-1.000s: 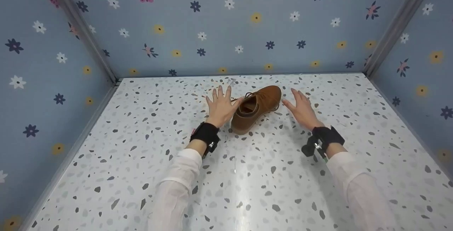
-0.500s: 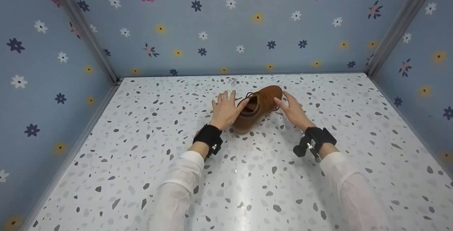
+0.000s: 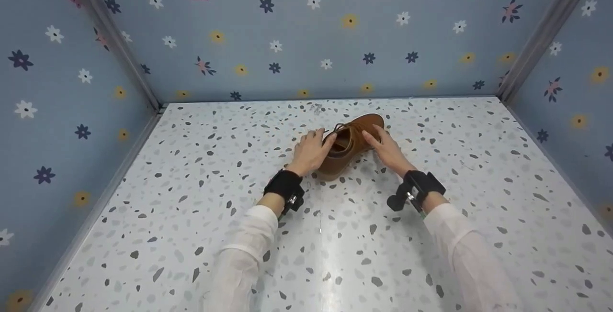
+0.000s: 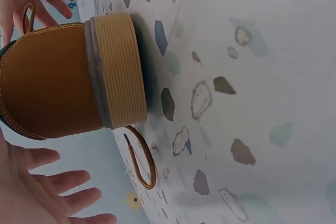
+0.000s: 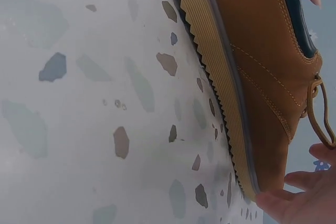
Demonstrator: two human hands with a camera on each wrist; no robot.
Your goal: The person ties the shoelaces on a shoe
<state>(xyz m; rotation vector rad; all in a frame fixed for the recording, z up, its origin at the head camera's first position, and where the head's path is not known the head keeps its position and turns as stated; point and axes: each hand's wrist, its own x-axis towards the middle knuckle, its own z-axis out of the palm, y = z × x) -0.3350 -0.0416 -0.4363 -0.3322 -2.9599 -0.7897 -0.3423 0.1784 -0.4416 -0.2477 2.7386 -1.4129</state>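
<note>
A brown lace-up shoe (image 3: 339, 164) stands upright on its sole, heel toward the near left and toe toward the far right. My left hand (image 3: 309, 152) is at its left side near the heel, thumb by the ankle opening. In the left wrist view its fingers (image 4: 63, 182) are spread and straight beside the shoe. On the other side, my right hand (image 3: 390, 153) is at the front part. The right wrist view shows its loosely bent fingers (image 5: 299, 203) right at the toe. A loop of shoelace (image 4: 149, 166) hangs to the floor.
White speckled terrazzo-look surface (image 3: 201, 197) lies under the shoe. Blue flower-print panels rise behind (image 3: 306, 29) and on the left (image 3: 52, 120) and right (image 3: 574, 92), joined by grey corner posts. Black straps with small devices (image 3: 285, 187) circle both wrists.
My right hand has moved left, from beside the toe up to the shoe. The left hand has shifted slightly right, its fingers less spread. The shoe stays in place.
</note>
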